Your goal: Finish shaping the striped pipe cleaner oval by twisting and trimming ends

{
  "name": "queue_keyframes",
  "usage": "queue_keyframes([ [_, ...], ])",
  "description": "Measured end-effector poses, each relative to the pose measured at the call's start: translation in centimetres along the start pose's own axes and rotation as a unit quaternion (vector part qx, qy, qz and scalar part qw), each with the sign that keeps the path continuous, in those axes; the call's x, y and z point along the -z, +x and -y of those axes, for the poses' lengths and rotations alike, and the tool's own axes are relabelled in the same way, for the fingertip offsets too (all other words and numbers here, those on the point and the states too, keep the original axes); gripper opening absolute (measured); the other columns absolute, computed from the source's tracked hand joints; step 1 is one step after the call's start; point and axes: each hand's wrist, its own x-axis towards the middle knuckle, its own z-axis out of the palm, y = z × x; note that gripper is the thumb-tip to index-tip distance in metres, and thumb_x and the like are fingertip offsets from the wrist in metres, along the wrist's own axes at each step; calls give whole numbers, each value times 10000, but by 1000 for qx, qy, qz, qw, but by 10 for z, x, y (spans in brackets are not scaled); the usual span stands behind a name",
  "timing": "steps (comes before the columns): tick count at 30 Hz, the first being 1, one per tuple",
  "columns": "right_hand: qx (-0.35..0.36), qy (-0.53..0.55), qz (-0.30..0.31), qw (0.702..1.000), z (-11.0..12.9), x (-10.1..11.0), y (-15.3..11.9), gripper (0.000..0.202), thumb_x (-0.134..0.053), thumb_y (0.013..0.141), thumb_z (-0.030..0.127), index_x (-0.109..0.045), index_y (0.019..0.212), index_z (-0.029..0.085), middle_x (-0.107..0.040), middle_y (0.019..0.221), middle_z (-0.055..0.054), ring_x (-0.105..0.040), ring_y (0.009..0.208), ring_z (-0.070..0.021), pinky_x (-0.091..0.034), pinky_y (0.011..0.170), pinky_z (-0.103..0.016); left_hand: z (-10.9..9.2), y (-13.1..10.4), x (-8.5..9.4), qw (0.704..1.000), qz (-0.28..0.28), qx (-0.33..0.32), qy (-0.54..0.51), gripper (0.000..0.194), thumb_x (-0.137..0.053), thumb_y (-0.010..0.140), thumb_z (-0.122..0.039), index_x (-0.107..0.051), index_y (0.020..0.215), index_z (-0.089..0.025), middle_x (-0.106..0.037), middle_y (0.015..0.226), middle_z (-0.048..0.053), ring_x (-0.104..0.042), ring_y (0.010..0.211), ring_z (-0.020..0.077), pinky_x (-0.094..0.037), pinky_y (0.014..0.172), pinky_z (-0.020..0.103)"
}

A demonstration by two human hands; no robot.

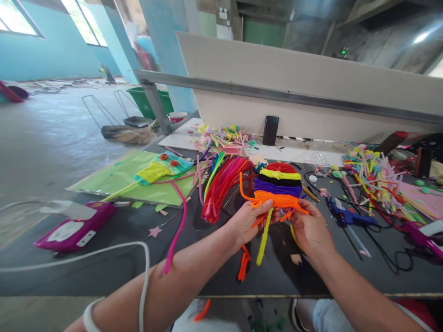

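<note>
A rounded craft piece [278,182] wrapped in bands of red, yellow, black, purple and orange pipe cleaner is held up over the dark table. My left hand [249,221] pinches its lower left edge at the orange band. On the lower right, my right hand [311,226] has its fingers closed on an orange end. A yellow fuzzy stem [264,237] hangs below the piece between the hands. Left of it lies a bundle of red and pink pipe cleaners [221,189]. Short orange pieces [244,265] rest near the table's front edge.
A yellow and blue craft piece [161,168] lies on a green sheet [104,180]. Purple power strips [78,228] sit at both sides, with a white cable crossing my left arm. At right are a blue glue gun [349,216] and a pipe-cleaner pile [377,184]. A phone [270,130] stands behind.
</note>
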Motion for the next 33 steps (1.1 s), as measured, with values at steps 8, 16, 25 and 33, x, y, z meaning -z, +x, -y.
queue_keyframes([
  [8, -19, -11, 26, 999, -1, 3, -1, 287, -707, 550, 52, -662, 786, 209, -695, 780, 24, -631, 697, -120, -492, 669, -244, 0, 0, -1, 1000, 6, 1, 0, 134, -613, 791, -166, -655, 875, -70, -673, 784, 92, -643, 664, 146, -557, 660, 272],
  [16, -5, -38, 118, 992, -2, -13, -10, 409, -624, 621, 50, -624, 976, 251, -690, 925, 11, -616, 870, -175, -460, 824, -331, -3, 1, -3, 999, -24, 23, 4, 140, -555, 824, -145, -654, 869, -55, -684, 753, 116, -652, 639, 148, -566, 667, 273],
  [25, 244, -355, -12, 902, 28, 18, -2, 351, -599, 705, 152, -562, 1038, 259, -577, 1023, -31, -536, 904, -194, -405, 823, -375, -2, 0, -6, 998, -45, -12, 40, 119, -649, 752, -171, -643, 783, -56, -668, 693, 99, -651, 623, 166, -567, 641, 299],
  [33, 405, -696, 222, 549, 35, -20, -16, 127, -552, 833, 187, -655, 891, 235, -636, 922, -42, -493, 866, -202, -260, 827, -385, 2, 0, -9, 998, -45, -30, 41, 236, -754, 637, -247, -628, 744, -78, -673, 716, 87, -651, 645, 189, -549, 647, 327],
])
